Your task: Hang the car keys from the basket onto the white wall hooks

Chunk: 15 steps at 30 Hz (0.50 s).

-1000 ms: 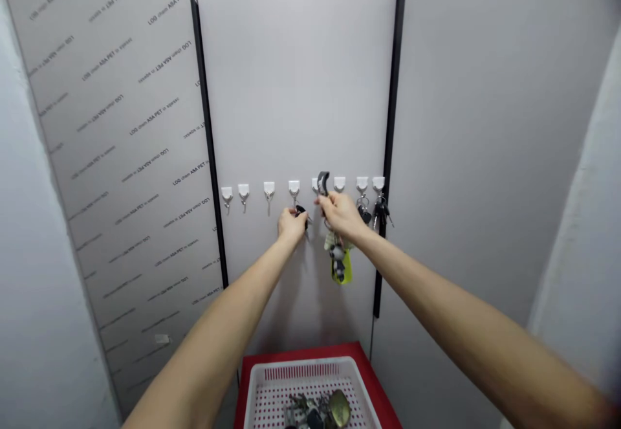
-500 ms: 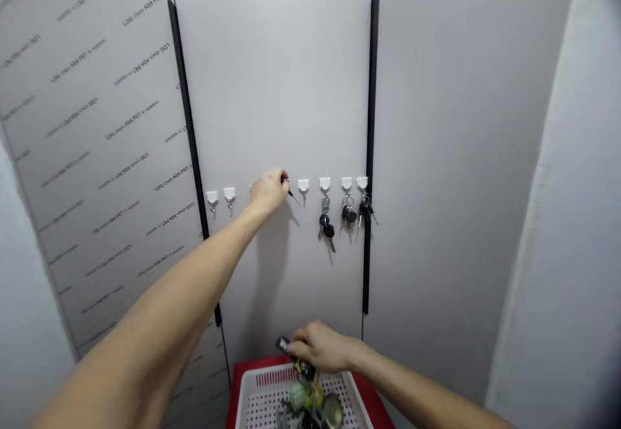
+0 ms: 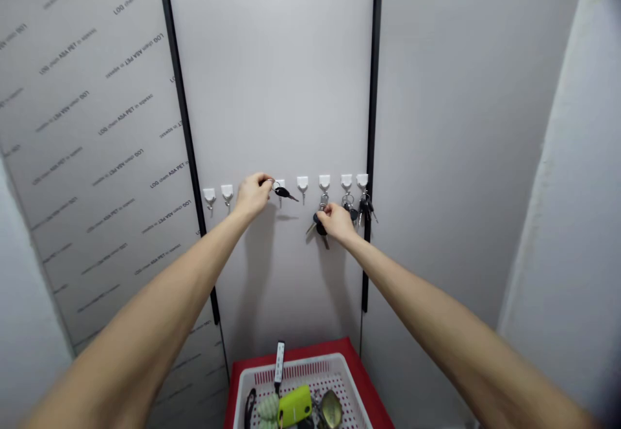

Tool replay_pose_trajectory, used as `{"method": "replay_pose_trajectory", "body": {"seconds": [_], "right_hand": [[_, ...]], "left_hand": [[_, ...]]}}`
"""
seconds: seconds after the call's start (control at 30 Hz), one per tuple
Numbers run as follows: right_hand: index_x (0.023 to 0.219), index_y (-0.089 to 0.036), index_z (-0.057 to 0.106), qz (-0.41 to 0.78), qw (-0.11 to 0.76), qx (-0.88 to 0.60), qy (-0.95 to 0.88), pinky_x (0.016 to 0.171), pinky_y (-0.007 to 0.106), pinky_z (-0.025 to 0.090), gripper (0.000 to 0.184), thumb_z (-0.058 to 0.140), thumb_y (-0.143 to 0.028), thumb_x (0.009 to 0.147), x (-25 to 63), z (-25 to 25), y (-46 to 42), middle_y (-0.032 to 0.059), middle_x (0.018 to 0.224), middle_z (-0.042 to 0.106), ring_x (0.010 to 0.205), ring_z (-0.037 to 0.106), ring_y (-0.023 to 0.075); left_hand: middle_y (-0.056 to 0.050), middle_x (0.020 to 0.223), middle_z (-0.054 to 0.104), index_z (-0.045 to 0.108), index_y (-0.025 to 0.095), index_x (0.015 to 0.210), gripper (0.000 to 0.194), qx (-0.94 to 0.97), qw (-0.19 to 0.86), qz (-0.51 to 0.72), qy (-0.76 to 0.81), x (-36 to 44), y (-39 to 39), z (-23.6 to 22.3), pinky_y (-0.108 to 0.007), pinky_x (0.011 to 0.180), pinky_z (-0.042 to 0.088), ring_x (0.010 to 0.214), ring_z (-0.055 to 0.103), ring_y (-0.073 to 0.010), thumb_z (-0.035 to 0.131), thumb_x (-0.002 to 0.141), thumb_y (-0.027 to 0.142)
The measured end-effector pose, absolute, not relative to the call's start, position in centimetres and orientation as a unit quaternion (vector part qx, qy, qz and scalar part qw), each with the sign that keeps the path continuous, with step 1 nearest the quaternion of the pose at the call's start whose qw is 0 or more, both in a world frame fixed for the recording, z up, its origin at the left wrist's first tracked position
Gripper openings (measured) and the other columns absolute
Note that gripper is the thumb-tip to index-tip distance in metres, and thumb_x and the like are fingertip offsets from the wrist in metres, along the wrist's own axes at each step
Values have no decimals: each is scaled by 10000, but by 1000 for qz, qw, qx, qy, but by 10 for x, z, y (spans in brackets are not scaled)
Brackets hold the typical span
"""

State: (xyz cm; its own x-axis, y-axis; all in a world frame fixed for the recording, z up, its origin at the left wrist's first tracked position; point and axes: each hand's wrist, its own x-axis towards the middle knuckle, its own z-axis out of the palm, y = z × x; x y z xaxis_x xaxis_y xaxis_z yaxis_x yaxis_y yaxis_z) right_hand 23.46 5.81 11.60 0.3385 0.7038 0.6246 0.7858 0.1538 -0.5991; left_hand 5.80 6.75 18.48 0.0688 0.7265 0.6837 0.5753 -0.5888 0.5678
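My left hand (image 3: 254, 194) pinches the ring of a black-headed key (image 3: 284, 193), which sticks out to the right in front of a white hook (image 3: 280, 184). My right hand (image 3: 336, 222) has its fingertips closed on a bunch of black-headed keys (image 3: 319, 224) below another white hook (image 3: 325, 182). The bunch is tilted, its blades fanned downward and left. Right of that hand hang a second key bunch (image 3: 348, 209), partly hidden by it, and a third key bunch (image 3: 367, 206). A bare white hook (image 3: 303, 184) lies between my hands.
A white plastic basket (image 3: 353, 387) on a red surface (image 3: 373, 403) holds a yellow-green tag (image 3: 295, 406), a pale green item (image 3: 268, 408), a brass-coloured oval piece (image 3: 331, 408) and a strap (image 3: 279, 364). Long black handles (image 3: 373, 92) run down the cabinet doors. Two hooks (image 3: 227, 193) are at left.
My right hand has let go of the items over the basket and risen to the hanging key bunch. My left hand has shifted slightly left, and its key shows more fully.
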Motion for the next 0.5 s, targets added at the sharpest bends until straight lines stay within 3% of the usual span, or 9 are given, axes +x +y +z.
{"method": "replay_pose_trajectory", "body": {"seconds": [0.1, 0.2, 0.3, 0.37, 0.5], "right_hand": [[604, -150, 480, -63, 526, -642, -554, 517, 224, 333, 172, 381, -291, 611, 239, 135, 58, 16, 559, 495, 538, 441, 114], [603, -145, 469, -91, 579, -608, -536, 499, 215, 322, 171, 369, -284, 614, 245, 164, 49, 9, 558, 484, 526, 428, 104], [587, -152, 472, -36, 532, -583, -613, 470, 214, 306, 149, 372, -261, 606, 239, 165, 28, -6, 520, 469, 484, 406, 90], [570, -167, 478, 49, 436, -562, -701, 439, 213, 290, 112, 387, -230, 587, 228, 133, 8, -15, 492, 470, 445, 390, 81], [513, -217, 515, 187, 270, -551, -767, 372, 211, 239, 110, 416, -175, 538, 203, 10, -33, -17, 429, 481, 368, 338, 70]], "left_hand": [[22, 545, 495, 522, 154, 750, 226, 736, 159, 506, 422, 52, 44, 154, -172, 470, 356, 455, 435, -67, 365, 635, 269], [25, 502, 470, 521, 146, 688, 208, 791, 222, 418, 387, 45, 17, 92, -179, 492, 357, 481, 428, -78, 370, 644, 282], [9, 581, 507, 521, 146, 688, 212, 799, 277, 356, 397, 39, -6, 13, -187, 547, 363, 540, 442, -88, 350, 659, 267], [3, 620, 528, 525, 154, 681, 206, 792, 298, 312, 432, 35, -18, -37, -196, 584, 365, 589, 453, -103, 355, 657, 269], [3, 678, 548, 523, 180, 670, 166, 789, 306, 266, 461, 28, -34, -106, -198, 652, 357, 668, 467, -121, 367, 637, 225]]}}
